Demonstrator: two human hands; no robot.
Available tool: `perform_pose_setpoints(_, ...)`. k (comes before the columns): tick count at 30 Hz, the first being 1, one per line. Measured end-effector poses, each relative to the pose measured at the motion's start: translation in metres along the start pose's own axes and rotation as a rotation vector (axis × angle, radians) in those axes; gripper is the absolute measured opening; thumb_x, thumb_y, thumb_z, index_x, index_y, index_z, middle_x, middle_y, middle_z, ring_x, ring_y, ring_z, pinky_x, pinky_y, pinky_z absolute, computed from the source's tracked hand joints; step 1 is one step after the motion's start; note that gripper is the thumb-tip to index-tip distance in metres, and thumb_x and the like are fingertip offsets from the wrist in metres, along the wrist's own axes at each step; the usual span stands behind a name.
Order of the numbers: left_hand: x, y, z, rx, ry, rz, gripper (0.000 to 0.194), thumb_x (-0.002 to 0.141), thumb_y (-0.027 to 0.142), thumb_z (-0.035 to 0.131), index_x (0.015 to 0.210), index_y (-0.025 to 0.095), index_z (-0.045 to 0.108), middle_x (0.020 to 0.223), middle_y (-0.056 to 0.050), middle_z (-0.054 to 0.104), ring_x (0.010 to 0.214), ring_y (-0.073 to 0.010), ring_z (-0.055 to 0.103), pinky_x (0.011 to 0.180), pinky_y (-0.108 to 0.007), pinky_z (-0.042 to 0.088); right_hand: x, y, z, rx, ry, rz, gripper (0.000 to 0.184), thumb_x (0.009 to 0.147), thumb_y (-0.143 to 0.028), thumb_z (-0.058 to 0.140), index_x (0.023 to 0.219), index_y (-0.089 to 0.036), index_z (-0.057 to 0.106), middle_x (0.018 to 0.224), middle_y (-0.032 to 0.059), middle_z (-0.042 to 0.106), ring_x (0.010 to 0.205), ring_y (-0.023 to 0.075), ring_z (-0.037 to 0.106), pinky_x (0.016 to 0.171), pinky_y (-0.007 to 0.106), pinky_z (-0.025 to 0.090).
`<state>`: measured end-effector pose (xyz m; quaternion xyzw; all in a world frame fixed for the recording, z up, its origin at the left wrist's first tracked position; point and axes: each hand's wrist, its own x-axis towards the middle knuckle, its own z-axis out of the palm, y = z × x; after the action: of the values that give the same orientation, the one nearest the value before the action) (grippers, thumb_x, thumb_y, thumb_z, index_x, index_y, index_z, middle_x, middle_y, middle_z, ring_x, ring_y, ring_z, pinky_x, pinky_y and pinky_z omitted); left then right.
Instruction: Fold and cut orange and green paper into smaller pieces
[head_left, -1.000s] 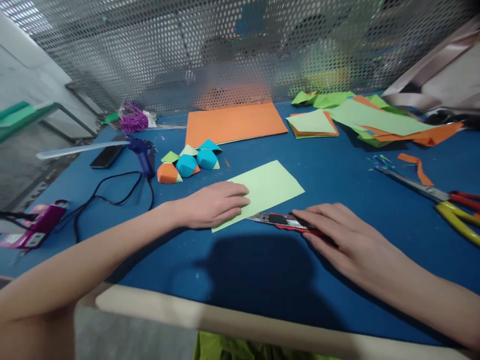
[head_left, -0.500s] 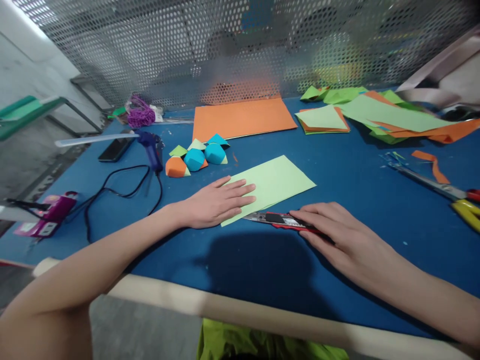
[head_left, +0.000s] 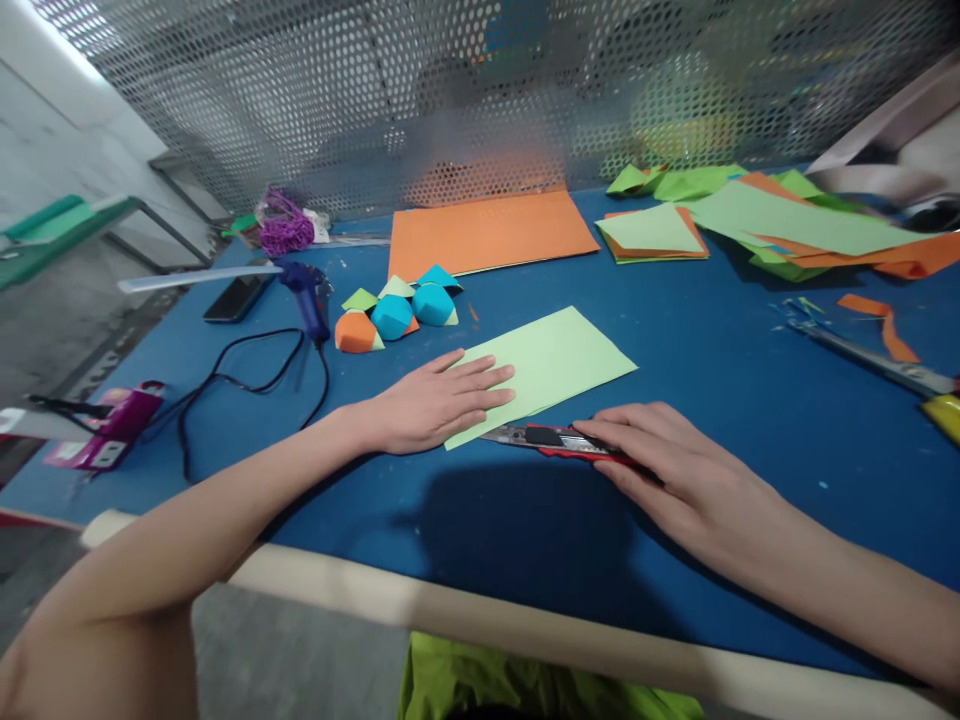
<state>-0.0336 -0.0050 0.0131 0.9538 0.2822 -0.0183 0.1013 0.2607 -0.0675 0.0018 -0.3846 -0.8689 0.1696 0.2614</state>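
I see the green sheet (head_left: 566, 362) on the counter (head_left: 735, 400) beneath the left hand (head_left: 431, 408), fingers apart, the right hand (head_left: 675, 450) clamped on the cutter (head_left: 549, 437) at the sheet's near edge, slitting apparently begun but unfinished.

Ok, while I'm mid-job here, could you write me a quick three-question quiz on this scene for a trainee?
1. Which tool is in the right hand?
2. True or false: the left hand is gripping the hot glue gun.
3. What colour is the top of the small paper stack, just right of the large orange sheet? A) Light green B) Purple C) Blue

Key:
1. A utility knife.
2. False; it lies flat on the light green paper.
3. A.
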Motion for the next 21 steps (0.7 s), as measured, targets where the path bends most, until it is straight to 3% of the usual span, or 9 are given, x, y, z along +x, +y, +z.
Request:
perform_pose_setpoints(13,-0.0002,-0.0011,0.0013,-0.033,0.006,-0.008,0.047,0.104,0.034,0.028,0.150,0.027,0.035,0.160,-0.003,0.026,0.150,-0.0164,0.015,0.122,-0.040,0.007,0.0060,-0.0048,0.0034,0.042,-0.048,-0.047,0.027,0.098,-0.020,0.041,0.118,-0.019,0.060,0.107,0.0107,0.065,0.095,0.0226,0.058,0.077,0.036,0.052)
perform_pose_setpoints(21,-0.0003,-0.0011,0.0014,-0.015,-0.001,-0.001,0.048,0.105,0.035,0.025,0.150,0.024,0.036,0.160,-0.005,0.026,0.151,-0.0174,0.014,0.122,-0.042,0.008,0.0095,-0.0089,0.0070,0.051,-0.060,-0.061,0.025,0.098,-0.018,0.043,0.115,-0.021,0.061,0.106,0.0100,0.066,0.093,0.0225,0.059,0.075,0.037,0.052)
